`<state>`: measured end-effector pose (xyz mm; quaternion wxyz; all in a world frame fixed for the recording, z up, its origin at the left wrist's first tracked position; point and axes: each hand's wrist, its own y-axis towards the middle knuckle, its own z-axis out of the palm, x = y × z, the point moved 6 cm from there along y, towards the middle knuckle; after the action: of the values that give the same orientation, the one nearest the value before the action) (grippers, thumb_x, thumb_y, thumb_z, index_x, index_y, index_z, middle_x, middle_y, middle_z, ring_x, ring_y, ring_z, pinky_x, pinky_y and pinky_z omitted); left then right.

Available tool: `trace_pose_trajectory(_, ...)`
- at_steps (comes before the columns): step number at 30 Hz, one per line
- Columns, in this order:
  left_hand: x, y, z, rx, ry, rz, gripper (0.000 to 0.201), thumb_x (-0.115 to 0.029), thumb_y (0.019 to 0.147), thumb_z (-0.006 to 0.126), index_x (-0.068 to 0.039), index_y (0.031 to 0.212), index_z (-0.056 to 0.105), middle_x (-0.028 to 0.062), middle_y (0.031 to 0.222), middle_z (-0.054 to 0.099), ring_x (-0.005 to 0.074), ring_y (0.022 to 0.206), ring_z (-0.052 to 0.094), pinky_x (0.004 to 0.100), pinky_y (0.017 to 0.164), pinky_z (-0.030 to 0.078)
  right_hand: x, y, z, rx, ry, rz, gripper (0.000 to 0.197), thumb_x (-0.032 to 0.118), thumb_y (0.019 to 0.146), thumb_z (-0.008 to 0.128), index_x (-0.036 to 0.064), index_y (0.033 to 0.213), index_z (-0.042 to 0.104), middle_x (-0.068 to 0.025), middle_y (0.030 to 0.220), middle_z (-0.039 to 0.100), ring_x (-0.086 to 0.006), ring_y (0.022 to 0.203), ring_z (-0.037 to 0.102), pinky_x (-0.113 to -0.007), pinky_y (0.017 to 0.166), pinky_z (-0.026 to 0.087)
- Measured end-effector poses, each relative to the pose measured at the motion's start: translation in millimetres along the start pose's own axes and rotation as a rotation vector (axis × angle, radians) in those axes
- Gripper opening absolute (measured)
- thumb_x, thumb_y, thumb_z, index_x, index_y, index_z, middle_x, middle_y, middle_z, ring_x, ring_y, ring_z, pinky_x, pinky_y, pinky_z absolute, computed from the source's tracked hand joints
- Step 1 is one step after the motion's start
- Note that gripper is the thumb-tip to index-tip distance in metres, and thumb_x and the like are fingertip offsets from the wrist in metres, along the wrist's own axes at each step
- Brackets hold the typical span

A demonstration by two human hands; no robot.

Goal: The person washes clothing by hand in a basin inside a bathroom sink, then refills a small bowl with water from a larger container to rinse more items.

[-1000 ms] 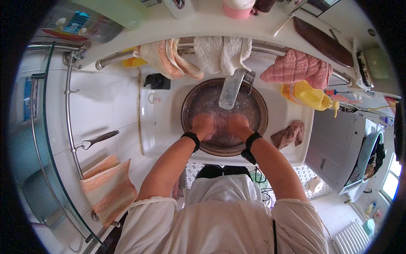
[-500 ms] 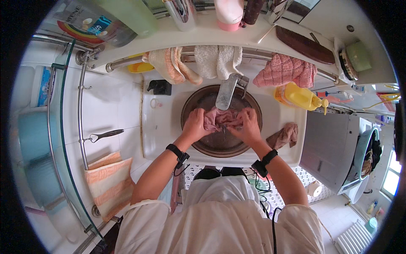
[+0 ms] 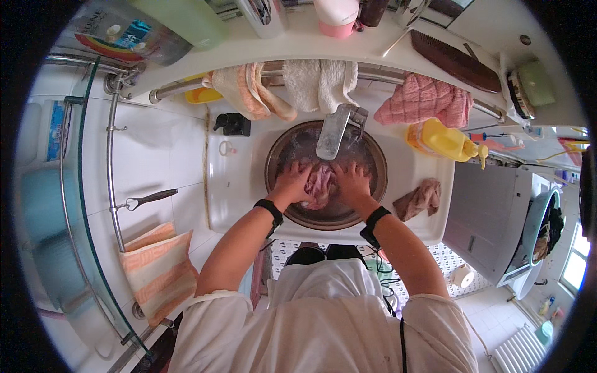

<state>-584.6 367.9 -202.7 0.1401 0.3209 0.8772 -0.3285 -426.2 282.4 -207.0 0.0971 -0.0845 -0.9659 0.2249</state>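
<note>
Left hand (image 3: 292, 184) half-curled, grip unclear to me, right hand (image 3: 352, 183) spread, I see the just-stretched pink cloth (image 3: 320, 185) now bunched between them, seemingly being kneaded inside the basin (image 3: 336, 216).

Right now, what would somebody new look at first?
Probably the left hand and right hand, on either side of a crumpled pink cloth in the round brown basin. Next, perhaps the metal tap pointing over the basin, and the bright yellow pump bottle toward the back right of the white sink.
</note>
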Motion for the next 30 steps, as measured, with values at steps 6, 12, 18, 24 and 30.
trace_pose_trajectory(6, -9.0, 19.7, 23.9, -0.046, 0.113, 0.038, 0.069, -0.035, 0.066, 0.080, -0.009, 0.126, 0.058, 0.0182, 0.126, 0.060, 0.0398, 0.113, 0.056, 0.0512, 0.099, 0.043, -1.6, 18.1, 20.2, 0.024, 0.051, -0.029, 0.066, 0.038, 0.078, 0.073, 0.0187, 0.137, 0.049, -0.0269, 0.142, 0.038, -0.0472, 0.130, 0.042, -0.055, 0.099, 0.046)
trace_pose_trajectory(12, 40.1, 29.3, 60.9, -0.011, -0.116, -0.091, 0.051, -0.033, 0.069, 0.079, -0.003, 0.108, 0.064, 0.0204, 0.106, 0.068, 0.0394, 0.099, 0.065, 0.0483, 0.085, 0.051, 15.2, 33.8, 15.6, 0.174, 0.226, -0.048, 0.054, 0.040, 0.078, 0.071, 0.0096, 0.121, 0.060, -0.0248, 0.124, 0.055, -0.0442, 0.109, 0.059, -0.052, 0.090, 0.052)
trace_pose_trajectory(18, 18.9, 9.6, 13.0, -0.113, -0.422, -0.173, 0.073, -0.041, 0.058, 0.088, -0.003, 0.115, 0.063, 0.0245, 0.109, 0.067, 0.0393, 0.102, 0.065, 0.0434, 0.087, 0.052, -17.9, 18.3, -3.6, 0.143, 0.532, 0.062, 0.057, 0.036, 0.074, 0.072, 0.0051, 0.120, 0.059, -0.0233, 0.103, 0.068, -0.0413, 0.096, 0.066, -0.048, 0.083, 0.054)
trace_pose_trajectory(24, 16.9, -4.1, -10.7, -0.206, -0.824, -0.114, 0.076, -0.037, 0.074, 0.081, -0.003, 0.135, 0.052, 0.0150, 0.125, 0.063, 0.0252, 0.109, 0.063, 0.0363, 0.095, 0.049, -44.8, -10.0, -32.4, -0.086, 0.915, 0.062, 0.056, 0.030, 0.074, 0.072, 0.0057, 0.123, 0.060, -0.0206, 0.106, 0.069, -0.0366, 0.099, 0.067, -0.043, 0.086, 0.053)
trace_pose_trajectory(30, -3.5, 11.9, 19.5, -0.103, -1.709, -0.289, 0.055, -0.036, 0.094, 0.065, -0.008, 0.139, 0.051, 0.0069, 0.132, 0.056, 0.0164, 0.116, 0.054, 0.0308, 0.098, 0.044, -16.0, -6.4, -9.3, -0.124, 1.298, -0.054, 0.058, 0.034, 0.080, 0.069, 0.0044, 0.128, 0.058, -0.0194, 0.117, 0.066, -0.0374, 0.104, 0.063, -0.042, 0.092, 0.049)
